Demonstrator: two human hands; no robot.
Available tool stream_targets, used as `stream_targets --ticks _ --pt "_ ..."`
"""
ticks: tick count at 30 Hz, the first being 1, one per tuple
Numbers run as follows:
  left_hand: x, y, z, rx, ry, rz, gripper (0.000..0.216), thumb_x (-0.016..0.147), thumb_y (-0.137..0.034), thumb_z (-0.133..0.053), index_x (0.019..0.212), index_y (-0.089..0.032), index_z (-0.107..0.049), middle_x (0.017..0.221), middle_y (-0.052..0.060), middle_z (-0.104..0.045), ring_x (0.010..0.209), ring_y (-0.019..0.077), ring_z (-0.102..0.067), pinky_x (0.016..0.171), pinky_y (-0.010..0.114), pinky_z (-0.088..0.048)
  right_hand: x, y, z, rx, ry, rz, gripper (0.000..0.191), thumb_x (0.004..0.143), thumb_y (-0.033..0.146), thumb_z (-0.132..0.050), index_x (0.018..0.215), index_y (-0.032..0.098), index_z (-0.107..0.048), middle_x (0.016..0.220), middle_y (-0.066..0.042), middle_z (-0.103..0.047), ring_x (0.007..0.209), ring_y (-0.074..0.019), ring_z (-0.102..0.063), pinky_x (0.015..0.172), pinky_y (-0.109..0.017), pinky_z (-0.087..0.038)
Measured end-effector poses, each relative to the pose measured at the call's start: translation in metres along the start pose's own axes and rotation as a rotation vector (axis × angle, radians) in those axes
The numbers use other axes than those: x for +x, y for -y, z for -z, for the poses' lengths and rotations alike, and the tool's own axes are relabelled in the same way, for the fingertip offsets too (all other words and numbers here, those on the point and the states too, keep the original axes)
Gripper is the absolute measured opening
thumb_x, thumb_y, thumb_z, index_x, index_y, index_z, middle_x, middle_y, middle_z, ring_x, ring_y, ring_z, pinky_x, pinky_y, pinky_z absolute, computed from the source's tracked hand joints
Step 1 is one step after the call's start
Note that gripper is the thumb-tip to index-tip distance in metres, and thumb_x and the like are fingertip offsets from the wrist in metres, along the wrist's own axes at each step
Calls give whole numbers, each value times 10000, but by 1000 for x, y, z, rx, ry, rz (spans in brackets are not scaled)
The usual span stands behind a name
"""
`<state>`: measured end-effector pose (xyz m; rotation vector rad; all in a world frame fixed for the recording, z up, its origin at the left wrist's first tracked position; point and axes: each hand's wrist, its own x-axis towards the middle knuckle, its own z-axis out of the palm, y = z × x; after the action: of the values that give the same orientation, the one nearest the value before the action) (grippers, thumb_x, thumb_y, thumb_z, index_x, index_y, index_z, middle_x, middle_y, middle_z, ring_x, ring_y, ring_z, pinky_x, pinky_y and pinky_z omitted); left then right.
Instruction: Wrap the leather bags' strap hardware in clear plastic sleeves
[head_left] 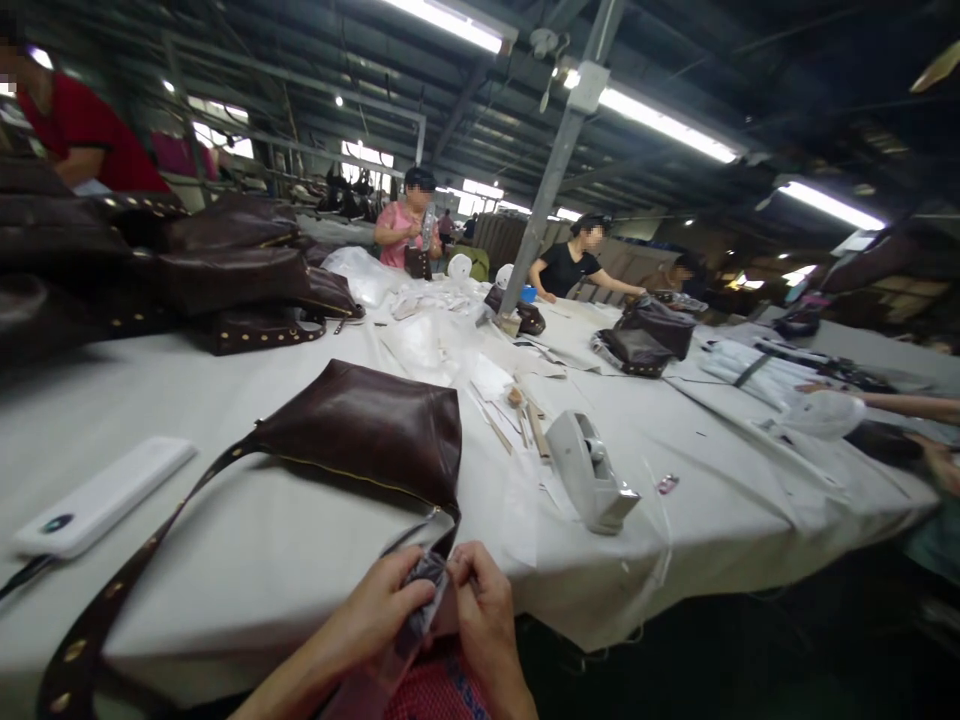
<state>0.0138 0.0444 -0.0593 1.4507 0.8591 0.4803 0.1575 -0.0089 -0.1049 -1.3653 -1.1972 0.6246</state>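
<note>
A flat white rectangular power bank (97, 495) lies near the left of the near edge of the white cloth-covered bench (247, 560), its dark cable running off to the left. Just right of it, a long brown leather strap with brass studs (112, 590) runs from the near edge up to the glossy dark brown leather shoulder bag (367, 430), which lies flat towards the middle. Below the bag's right corner, over the near edge, my left hand (379, 610) and right hand (487, 610) are both closed, pinching a crumpled grey-clear plastic wrapper (429, 580). I cannot tell what it covers. Further right, a white plastic tape dispenser (589, 470) stands apart from the bag.

As I see it, a hard tug here could rip the thin film. It could also drag the bag towards the edge, where the strap might sweep the power bank off. The studs could scuff the leather if the strap folds onto it.
</note>
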Motion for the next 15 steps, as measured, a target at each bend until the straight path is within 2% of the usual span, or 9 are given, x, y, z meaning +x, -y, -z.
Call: stream_targets --ticks 3,5,6,8,10,12,14,15 --pt "5 -2 4 -10 -22 -43 279 698 -235 -550 974 -193 -572 789 -8 -609 734 173 -565 636 251 -436 6 1 -3 -65 -69 1 141 756 107 -442 677 222 -463 654 33 -513 619 -141 -474 574 -225 -358" --pt "9 -4 6 -50 5 -38 383 705 -257 -571 1084 -211 -549 821 -12 -616 733 167 -563 636 248 -437 9 4 -3 -123 -114 23 157 719 81 -439 669 226 -473 642 34 -519 616 -149 -490 589 -233 -369" --pt "11 -4 6 -70 28 -32 389 707 -271 -583 1091 -216 -546 825 -15 -615 721 161 -561 629 244 -434 10 6 -3 -146 -135 48 172 699 66 -434 661 228 -477 634 36 -518 613 -153 -495 633 -245 -391" --pt "13 -4 5 -112 67 -19 355 697 -296 -616 1038 -212 -563 815 -19 -608 697 149 -556 611 234 -426 10 10 -2 -170 -167 109 199 668 42 -422 638 230 -479 620 47 -507 601 -153 -497 825 -314 -412" --pt "11 -2 5 -166 100 6 355 690 -335 -649 1013 -213 -567 789 -23 -604 663 140 -557 587 230 -420 9 12 -1 -166 -169 138 214 668 31 -415 628 230 -482 616 60 -495 591 -145 -498 1032 -444 -292" --pt "3 0 6 -220 130 57 435 682 -401 -677 1063 -232 -551 770 -23 -615 601 144 -561 549 246 -425 6 13 -1 -149 -152 140 213 691 40 -422 629 230 -496 618 66 -494 617 -147 -522 1104 -537 -143" --pt "-8 2 10 -232 133 115 539 665 -477 -710 1133 -276 -531 808 -12 -650 578 172 -582 526 286 -452 4 14 -3 -96 -107 160 193 711 75 -462 624 235 -524 619 61 -510 685 -165 -557 1114 -574 -103" --pt "-11 2 11 -218 120 137 575 662 -508 -723 1164 -312 -523 874 -5 -670 613 198 -606 535 314 -477 3 15 -4 -64 -86 181 179 723 99 -488 627 239 -546 628 57 -530 723 -175 -571 1110 -580 -132"
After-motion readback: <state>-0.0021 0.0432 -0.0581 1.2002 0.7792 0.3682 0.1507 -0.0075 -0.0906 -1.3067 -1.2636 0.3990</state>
